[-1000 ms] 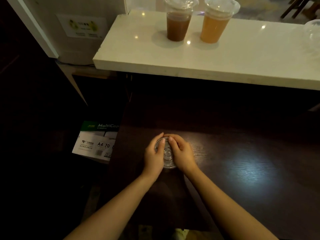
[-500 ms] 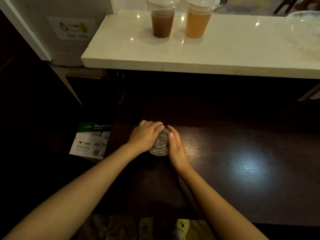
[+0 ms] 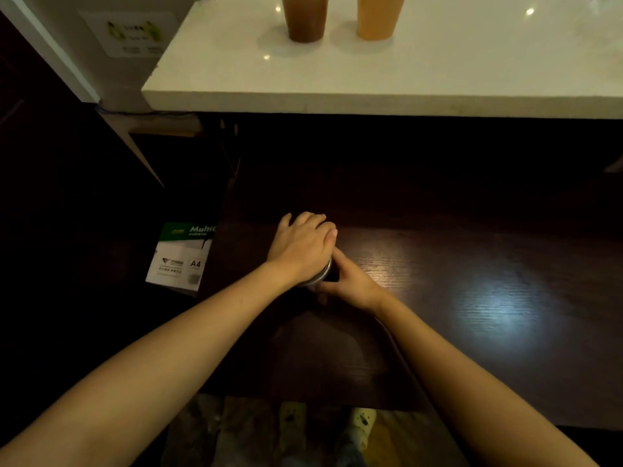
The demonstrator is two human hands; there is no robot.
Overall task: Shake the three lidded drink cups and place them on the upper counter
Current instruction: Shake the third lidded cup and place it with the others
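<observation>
A lidded clear cup stands on the dark wooden lower table; only a sliver of its lid rim shows. My left hand lies over the lid, fingers curved across the top. My right hand grips the cup's right side from below the lid. On the white upper counter stand two other cups, a brown drink and an orange drink, their lids cut off by the top edge.
A pack of A4 paper lies on the floor left of the table. A white wall panel with a sticker rises at the upper left. The counter's front edge overhangs the dark gap behind the table.
My left hand has slid from the cup's left side onto the lid, covering it. My right hand has dropped lower round the cup's side. The camera has tilted down.
</observation>
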